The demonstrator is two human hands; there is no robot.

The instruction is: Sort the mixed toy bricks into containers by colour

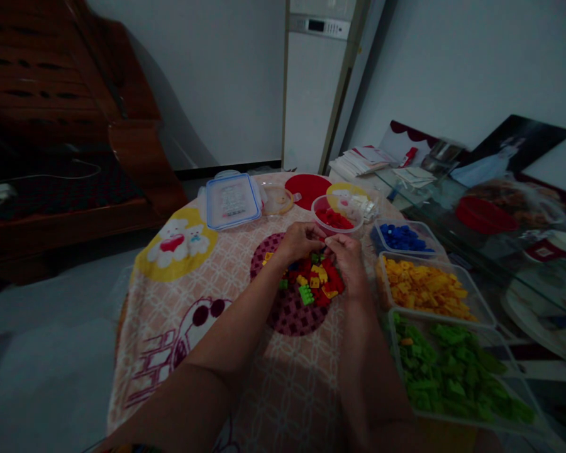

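My left hand and my right hand meet fingertip to fingertip above a loose pile of toy bricks. Both have their fingers closed in a pinch; whatever sits between them is too small and dark to make out. Below lie red bricks, yellow bricks and a green brick, on a dark round pattern of the tablecloth. Just beyond the hands stands a round tub with red bricks in it.
Clear boxes of blue bricks, yellow bricks and green bricks line the right side. A blue-rimmed lid and a round clear lid lie at the back. A cluttered glass shelf stands at the right.
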